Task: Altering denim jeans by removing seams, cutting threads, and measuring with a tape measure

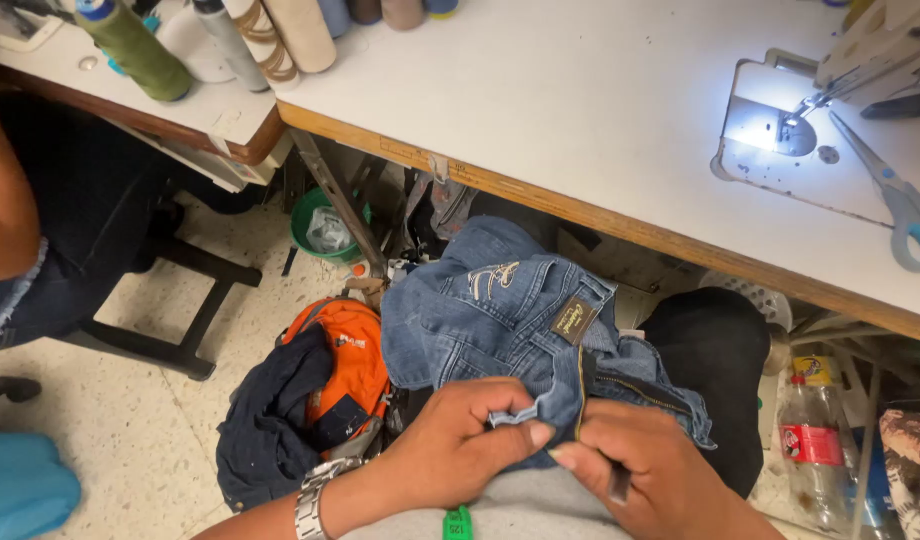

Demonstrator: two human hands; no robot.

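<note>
Both hands meet low in the frame over the person's lap, pinching the waistband edge of a pair of blue denim jeans (500, 320). Left hand (460, 440), a metal wristwatch (315, 495) at the wrist, is closed narrow, thumb and fingers gripping a small fold of denim. Right hand (640, 465) is likewise closed on the cloth beside the brass zipper (635, 390), with a thin dark tool seemingly tucked in its fingers; what kind cannot be told.

From the grip the jeans spread up and away toward the table, their long axis running from the hands toward the upper left, a brown waist patch (575, 320) just beyond the fingertips. Each hand is about equally close to the held fold.

Left of the left hand, an orange bag (352, 360) and dark cloth (265, 420) lie on the speckled floor (130, 420). Beyond the jeans runs the wooden edge of a white sewing table (540, 100), which bounds the room ahead. Up and right of the right hand, the lit needle plate (780, 135) and blue-handled scissors (905, 210) rest on it. Thread cones (130, 45) stand far to the upper left, a plastic bottle (810, 445) right of the lap.
</note>
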